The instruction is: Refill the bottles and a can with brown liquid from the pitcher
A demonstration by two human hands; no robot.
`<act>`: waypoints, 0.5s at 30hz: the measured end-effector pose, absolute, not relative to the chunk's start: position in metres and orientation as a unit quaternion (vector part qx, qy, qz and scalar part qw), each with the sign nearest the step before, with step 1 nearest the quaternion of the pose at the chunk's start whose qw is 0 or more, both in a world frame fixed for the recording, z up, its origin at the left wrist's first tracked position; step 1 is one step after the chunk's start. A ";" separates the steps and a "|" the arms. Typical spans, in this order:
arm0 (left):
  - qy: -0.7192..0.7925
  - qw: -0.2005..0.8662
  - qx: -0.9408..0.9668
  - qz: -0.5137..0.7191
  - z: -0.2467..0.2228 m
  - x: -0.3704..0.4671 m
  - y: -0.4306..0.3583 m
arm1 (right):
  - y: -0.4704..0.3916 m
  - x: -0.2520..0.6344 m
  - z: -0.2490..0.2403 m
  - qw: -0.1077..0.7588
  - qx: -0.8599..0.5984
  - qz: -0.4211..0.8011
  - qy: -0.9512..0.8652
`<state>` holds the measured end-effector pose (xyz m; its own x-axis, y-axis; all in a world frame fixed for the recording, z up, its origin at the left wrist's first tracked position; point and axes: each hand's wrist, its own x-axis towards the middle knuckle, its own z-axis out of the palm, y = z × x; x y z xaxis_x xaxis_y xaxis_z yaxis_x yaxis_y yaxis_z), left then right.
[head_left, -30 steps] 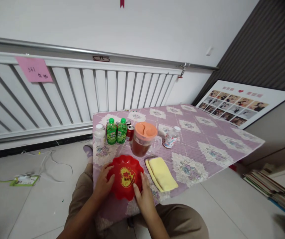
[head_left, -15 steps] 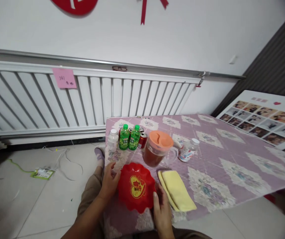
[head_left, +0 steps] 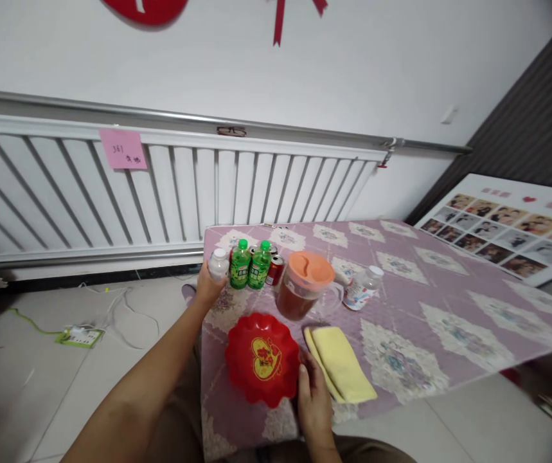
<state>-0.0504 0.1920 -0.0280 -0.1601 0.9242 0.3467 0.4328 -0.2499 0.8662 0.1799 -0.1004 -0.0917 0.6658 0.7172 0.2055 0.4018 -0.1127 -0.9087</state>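
Observation:
My left hand [head_left: 209,287] is closed around a small white-capped bottle [head_left: 218,265] at the left edge of the table. Right beside that bottle stand two green-capped drink bottles [head_left: 249,267] with green labels. A red scalloped plate [head_left: 263,361] with a yellow heart print lies nearer to me. At its right rim is my right hand [head_left: 313,393], thumb and fingers curled at the edge. Behind the plate stands a clear pitcher [head_left: 297,299] of brown liquid under an orange lid [head_left: 311,270].
A folded yellow cloth [head_left: 343,365] lies right of the plate. Red cans [head_left: 274,271] stand behind the pitcher's left side, and another white-capped bottle [head_left: 363,289] stands to its right. A patterned cloth covers the table [head_left: 401,321]; a white radiator [head_left: 179,193] runs behind.
My left hand has left the plate's left side, reached forward and closed on the white-capped bottle. My right hand stays at the plate's right rim.

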 end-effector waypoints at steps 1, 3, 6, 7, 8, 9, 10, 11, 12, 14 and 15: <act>0.564 0.251 0.602 0.506 -0.031 -0.050 0.192 | -0.100 0.179 -0.090 0.548 -0.729 0.144 -0.383; 0.571 0.265 0.598 0.496 -0.034 -0.051 0.190 | -0.101 0.178 -0.088 0.555 -0.726 0.139 -0.382; 0.587 0.270 0.587 0.488 -0.033 -0.055 0.186 | -0.102 0.175 -0.086 0.562 -0.722 0.132 -0.381; 0.592 0.269 0.583 0.487 -0.031 -0.057 0.184 | -0.102 0.175 -0.086 0.564 -0.721 0.131 -0.380; 0.595 0.269 0.580 0.487 -0.028 -0.059 0.182 | -0.103 0.174 -0.086 0.567 -0.720 0.130 -0.379; 0.599 0.268 0.575 0.489 -0.025 -0.062 0.179 | -0.103 0.173 -0.086 0.569 -0.719 0.130 -0.377; 0.604 0.266 0.569 0.490 -0.022 -0.065 0.176 | -0.104 0.173 -0.086 0.571 -0.717 0.129 -0.377; 0.608 0.264 0.565 0.492 -0.019 -0.068 0.171 | -0.104 0.173 -0.086 0.574 -0.716 0.129 -0.377; 0.609 0.264 0.562 0.494 -0.016 -0.070 0.165 | -0.105 0.173 -0.085 0.575 -0.714 0.129 -0.377; 0.598 0.272 0.565 0.499 -0.012 -0.076 0.147 | -0.106 0.173 -0.084 0.577 -0.711 0.124 -0.383; 0.586 0.283 0.567 0.504 -0.011 -0.079 0.135 | -0.107 0.172 -0.083 0.577 -0.708 0.120 -0.389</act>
<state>-0.0790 0.1354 -0.0107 -0.1964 0.9508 0.2395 0.3794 -0.1515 0.9127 0.1722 -0.1071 -0.0827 0.6690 0.6894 0.2776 0.4116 -0.0327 -0.9108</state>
